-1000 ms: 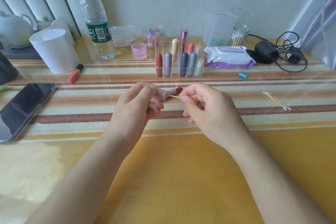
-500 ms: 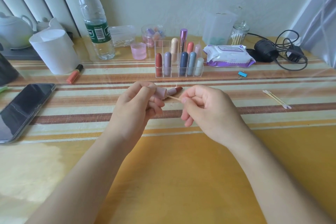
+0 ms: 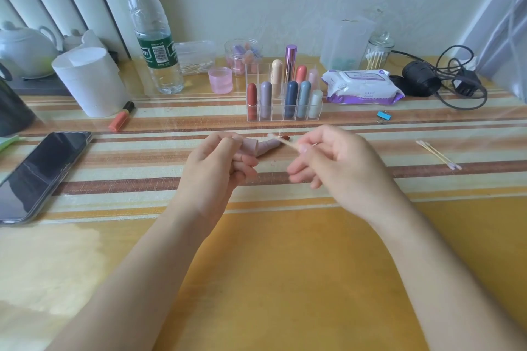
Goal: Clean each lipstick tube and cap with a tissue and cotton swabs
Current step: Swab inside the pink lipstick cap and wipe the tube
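Pink lipstick (image 3: 258, 147) sits gripped in the left hand (image 3: 219, 164). Right hand (image 3: 333, 162) pinches a swab (image 3: 285, 141), its tip touching the lipstick.

phone (image 3: 42, 174) left, lipstick rack (image 3: 283, 94) behind hands, swabs (image 3: 437, 154) right

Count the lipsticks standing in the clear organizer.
9. Front row: red, lilac, navy, grey-blue, pale. Back row: cream, metallic purple, coral, pink. Others may be hidden behind.
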